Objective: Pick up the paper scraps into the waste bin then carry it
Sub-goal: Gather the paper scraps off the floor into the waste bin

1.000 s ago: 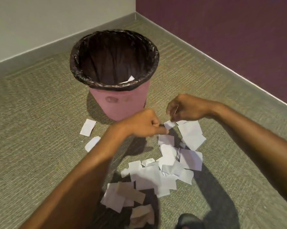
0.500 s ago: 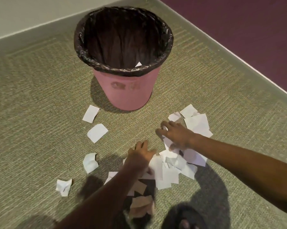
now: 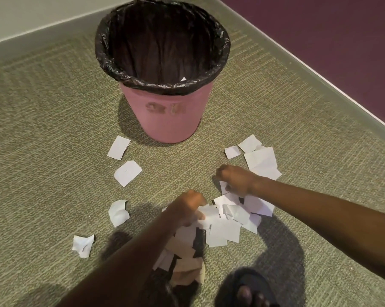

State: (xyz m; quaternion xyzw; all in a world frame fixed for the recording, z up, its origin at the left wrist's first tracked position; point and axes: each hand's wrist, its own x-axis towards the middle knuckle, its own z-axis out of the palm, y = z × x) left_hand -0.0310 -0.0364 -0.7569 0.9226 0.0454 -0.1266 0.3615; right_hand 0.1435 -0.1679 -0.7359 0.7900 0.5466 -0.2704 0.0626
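Glossy liner [image 3: 129,76], seemingly plastic bin [image 3: 169,120].

1. The waste bin [image 3: 169,114] is standing on the carpet [image 3: 43,129] near the room's corner.
2. One scrap [image 3: 183,79] is lying inside it.
3. The main pile of scraps [image 3: 224,222] is lying in front of the bin, under both hands.
4. Four loose scraps [image 3: 127,173] are lying left of the pile.
5. A sandalled foot [image 3: 250,291] is resting nearest the camera.
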